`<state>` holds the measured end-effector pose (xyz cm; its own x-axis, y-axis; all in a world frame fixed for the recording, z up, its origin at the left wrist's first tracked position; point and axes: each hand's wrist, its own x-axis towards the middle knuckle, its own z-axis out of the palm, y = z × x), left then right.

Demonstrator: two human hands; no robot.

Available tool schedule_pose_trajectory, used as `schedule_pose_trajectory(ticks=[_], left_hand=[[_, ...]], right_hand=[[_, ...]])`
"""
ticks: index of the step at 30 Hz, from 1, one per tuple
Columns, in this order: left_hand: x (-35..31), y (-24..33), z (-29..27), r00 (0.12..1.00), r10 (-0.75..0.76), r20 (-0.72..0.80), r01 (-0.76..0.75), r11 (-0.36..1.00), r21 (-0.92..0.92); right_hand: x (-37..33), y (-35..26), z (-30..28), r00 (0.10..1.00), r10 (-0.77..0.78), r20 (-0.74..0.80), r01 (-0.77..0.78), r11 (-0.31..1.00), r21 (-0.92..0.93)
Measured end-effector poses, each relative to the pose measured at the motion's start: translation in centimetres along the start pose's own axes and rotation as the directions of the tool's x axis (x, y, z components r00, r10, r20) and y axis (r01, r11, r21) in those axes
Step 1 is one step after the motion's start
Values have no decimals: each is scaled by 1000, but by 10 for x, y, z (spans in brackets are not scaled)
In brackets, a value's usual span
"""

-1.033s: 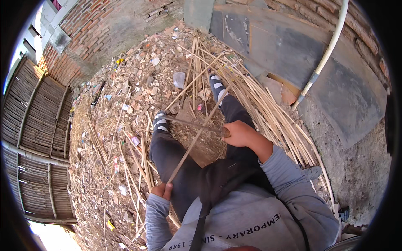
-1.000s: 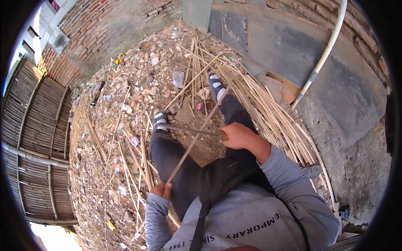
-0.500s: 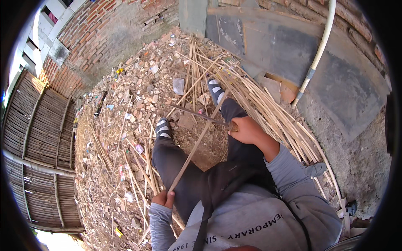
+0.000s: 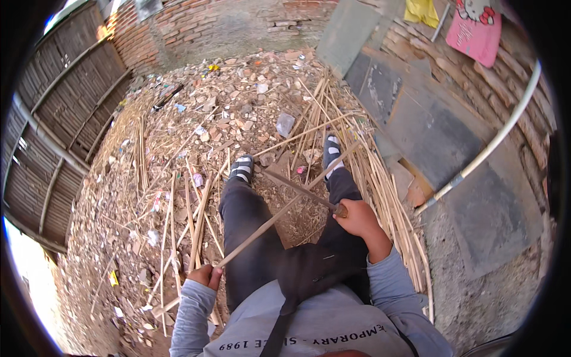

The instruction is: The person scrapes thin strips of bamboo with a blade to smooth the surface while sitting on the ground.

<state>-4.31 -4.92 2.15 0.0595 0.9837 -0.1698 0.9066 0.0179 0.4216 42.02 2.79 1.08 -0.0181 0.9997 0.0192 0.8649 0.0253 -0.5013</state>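
Note:
My left hand [image 4: 206, 276] is closed around a long bamboo strip [image 4: 262, 228] beside my left thigh. The strip slants up and to the right across my legs, its far end beyond my right foot. Another length of it sticks out behind my left hand. My right hand [image 4: 359, 220] grips the wooden handle [image 4: 341, 210] of a long-bladed knife above my right thigh. The dark blade [image 4: 297, 188] points up and to the left and crosses the strip between my knees. It seems to touch the strip there.
A pile of bamboo strips [image 4: 386, 202] lies along my right side, and more loose strips [image 4: 201, 223] lie left of my leg. Rubble and litter [image 4: 172, 140] cover the ground. Dark panels [image 4: 434, 125] and a pale pole [image 4: 493, 144] lean at the right wall. A bamboo fence [image 4: 59, 113] stands left.
The view has turned, showing more of the right wall. The bamboo strip now slants less steeply, with my left hand farther out to the left. Both hands keep their holds.

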Motion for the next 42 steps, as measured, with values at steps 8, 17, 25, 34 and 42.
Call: schedule_pose_trajectory(ticks=[8,17,25,34,42], left_hand=[[25,37,7,999,31,29,-30,999,-23],[34,46,3,996,21,84,-23,999,29],[38,36,9,996,72,49,-69,996,-55],[40,36,9,993,120,5,-119,991,-60],[47,23,16,985,159,61,-150,980,-127]], right_hand=[[-4,-14,-18,994,109,18,-110,993,31],[16,16,-13,987,160,-27,-155,979,134],[17,-10,-20,996,41,82,-46,997,63],[6,-38,-19,989,50,140,-51,999,3],[17,-8,-35,991,127,-36,-123,987,104]])
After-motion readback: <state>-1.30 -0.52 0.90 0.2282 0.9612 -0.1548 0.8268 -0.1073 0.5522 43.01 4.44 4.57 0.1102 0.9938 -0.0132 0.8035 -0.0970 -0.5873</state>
